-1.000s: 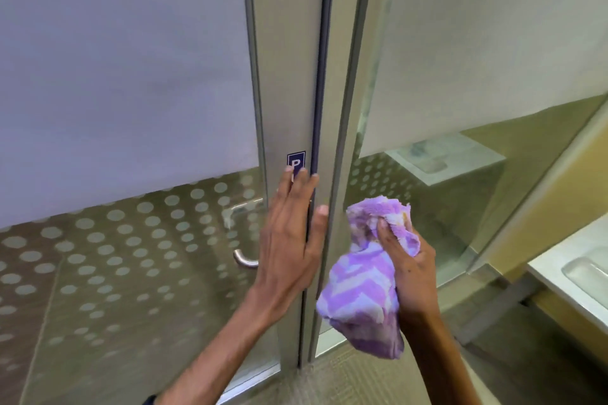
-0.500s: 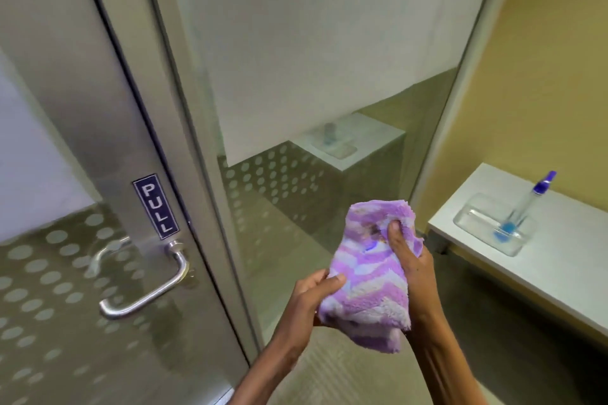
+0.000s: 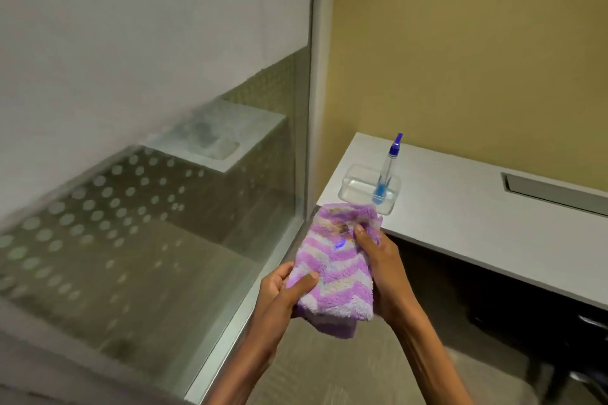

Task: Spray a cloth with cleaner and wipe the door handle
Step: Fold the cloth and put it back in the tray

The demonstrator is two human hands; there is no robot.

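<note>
The right hand (image 3: 383, 268) grips the cloth (image 3: 335, 268) along its right edge, thumb pressed into the top fold and fingers wrapped behind. The left hand (image 3: 279, 293) holds the lower left corner, thumb flat across the front and fingers curled beneath. Both hands are clamped on the cloth, as they were half a second ago, though the left thumb now lies further across the purple-and-white zigzag pile. A second ago that left hand was flat against the door edge and only the right held the cloth.

The cloth hangs bunched between the hands, with a brownish smudge near its top and a small blue mark at its middle. Its upper edge overlaps the near corner of the counter (image 3: 467, 217) in this view.

The view has swung right since the earlier frames. The door, its PULL sign and its handle have gone out of sight. The glass panel (image 3: 164, 194) with its frosted dots now fills the left side.

On the counter, just beyond the cloth, sits a clear tray (image 3: 358, 186). The spray bottle (image 3: 386, 171) stands tilted in it, blue nozzle up and blue liquid low in its base. Behind rises the yellow wall (image 3: 477, 49).
</note>
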